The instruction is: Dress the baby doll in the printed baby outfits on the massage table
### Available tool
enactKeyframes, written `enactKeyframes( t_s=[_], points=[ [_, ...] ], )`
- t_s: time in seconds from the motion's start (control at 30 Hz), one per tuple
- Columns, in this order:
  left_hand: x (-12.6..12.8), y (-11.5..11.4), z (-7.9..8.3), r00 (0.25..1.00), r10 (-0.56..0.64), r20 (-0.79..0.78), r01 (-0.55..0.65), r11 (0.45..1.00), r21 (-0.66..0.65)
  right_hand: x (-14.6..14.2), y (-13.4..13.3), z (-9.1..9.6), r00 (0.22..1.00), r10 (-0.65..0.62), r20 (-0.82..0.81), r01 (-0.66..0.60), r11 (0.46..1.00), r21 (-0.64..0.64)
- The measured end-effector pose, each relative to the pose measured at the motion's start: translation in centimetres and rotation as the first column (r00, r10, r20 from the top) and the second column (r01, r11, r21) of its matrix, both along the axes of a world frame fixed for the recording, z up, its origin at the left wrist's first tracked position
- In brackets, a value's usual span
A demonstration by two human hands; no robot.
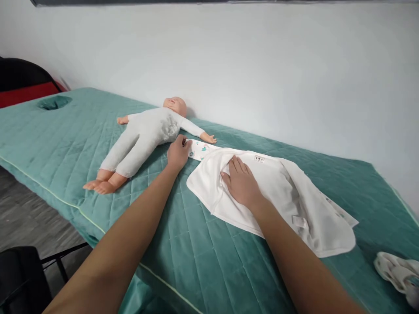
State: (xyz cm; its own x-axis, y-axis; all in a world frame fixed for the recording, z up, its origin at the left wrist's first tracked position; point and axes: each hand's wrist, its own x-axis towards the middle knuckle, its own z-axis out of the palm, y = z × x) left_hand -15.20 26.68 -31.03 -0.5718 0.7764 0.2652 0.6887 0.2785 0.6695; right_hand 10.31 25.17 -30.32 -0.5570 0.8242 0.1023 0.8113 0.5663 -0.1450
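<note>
A white baby shirt (271, 174) lies spread on the green quilted bed cover, its pale inner side and a small neck label showing. My left hand (178, 152) is closed on the end of its patterned sleeve (199, 149), which stretches out to the left. Flat on the shirt's front panel rests my right hand (242, 181), fingers extended and palm down. Just beyond my left hand a baby doll (147, 126) in a white body suit lies on its back, arms spread. One doll hand lies close behind the sleeve.
The green quilted cover (203, 244) spans the bed, which stands against a white wall (278, 78). A folded light-coloured cloth item (396, 270) sits at the right edge. There is a hole (55, 102) at the bed's far left. A black chair (22, 279) stands at lower left.
</note>
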Motion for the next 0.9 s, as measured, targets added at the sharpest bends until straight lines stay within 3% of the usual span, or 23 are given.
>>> enactKeyframes(
  t_s=[0.17,0.33,0.5,0.7,0.9],
  points=[
    [-0.2,1.4,0.0,0.999,0.012,-0.041,-0.013,1.000,-0.012,-0.2,-0.1,0.2,1.000,-0.010,0.007,0.010,1.000,-0.005],
    [0.4,0.3,-0.2,0.989,0.043,-0.143,-0.026,0.993,0.119,-0.3,0.0,0.3,1.000,-0.028,0.011,0.028,0.999,-0.020],
    [2.9,-3.1,-0.2,0.969,-0.012,-0.247,0.034,0.996,0.088,-0.5,-0.1,0.3,0.998,-0.046,0.032,0.048,0.998,-0.044],
    [6.3,-8.5,0.0,0.976,0.033,-0.214,-0.060,0.991,-0.121,-0.6,-1.2,0.5,0.995,-0.043,0.086,0.049,0.996,-0.069],
    [8.4,-12.9,-0.2,0.974,-0.148,-0.173,0.130,0.985,-0.112,-0.3,-2.5,0.6,0.995,-0.031,0.091,0.040,0.995,-0.091]
  ],
)
